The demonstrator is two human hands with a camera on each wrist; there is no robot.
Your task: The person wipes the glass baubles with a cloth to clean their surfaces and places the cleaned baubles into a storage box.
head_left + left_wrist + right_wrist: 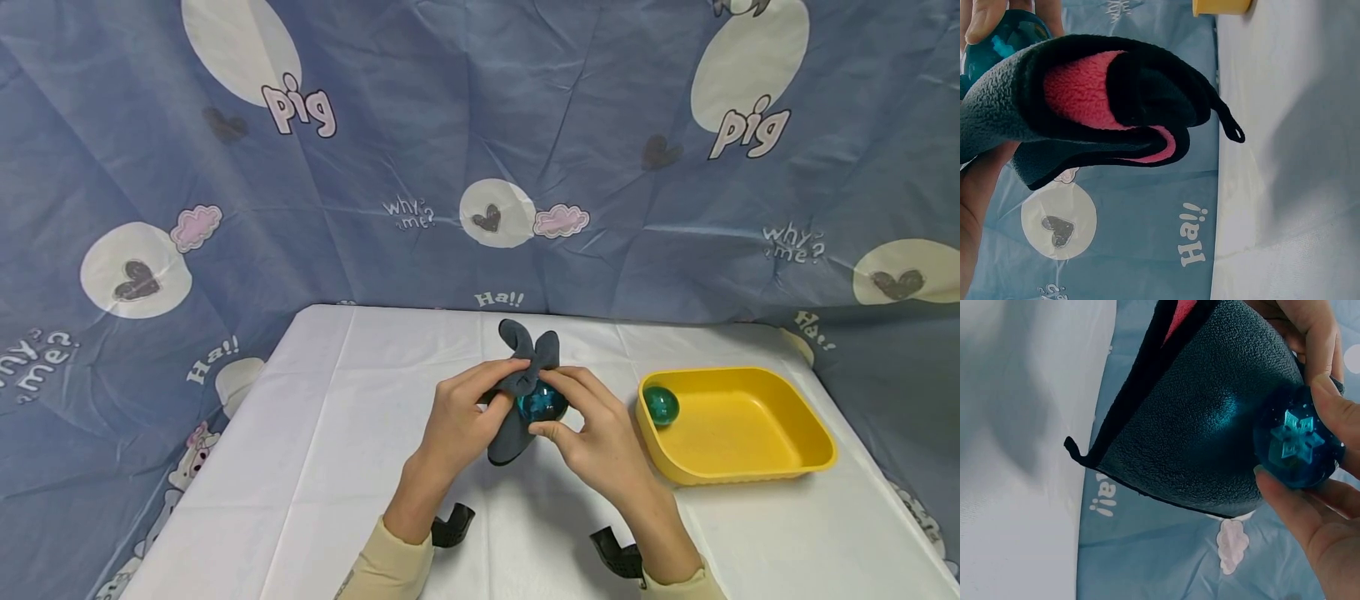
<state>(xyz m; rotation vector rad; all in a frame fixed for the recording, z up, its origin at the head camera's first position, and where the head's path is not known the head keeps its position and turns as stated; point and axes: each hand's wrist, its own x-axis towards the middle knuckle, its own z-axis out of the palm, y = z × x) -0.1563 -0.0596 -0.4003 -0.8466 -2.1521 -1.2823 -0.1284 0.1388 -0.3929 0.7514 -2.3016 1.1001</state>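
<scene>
My left hand (467, 412) grips a dark grey towel (510, 439) with black edging, bunched so that its corners stick up and hang down. In the left wrist view, folds of the towel (997, 94) reveal a pink side and a small black hanging loop. A clear blue ball (543, 403) is pinched between the thumb and fingers of my right hand (600, 429), close against the towel. Seen from the right wrist, the ball (1297, 437) has a snowflake shape inside. Both hands are raised above the white table.
To the right stands a yellow tray (813, 446) with a green clear ball (662, 406) in its left end. White cloth covers the table (360, 433). A blue printed curtain (420, 125) hangs behind it and along both sides.
</scene>
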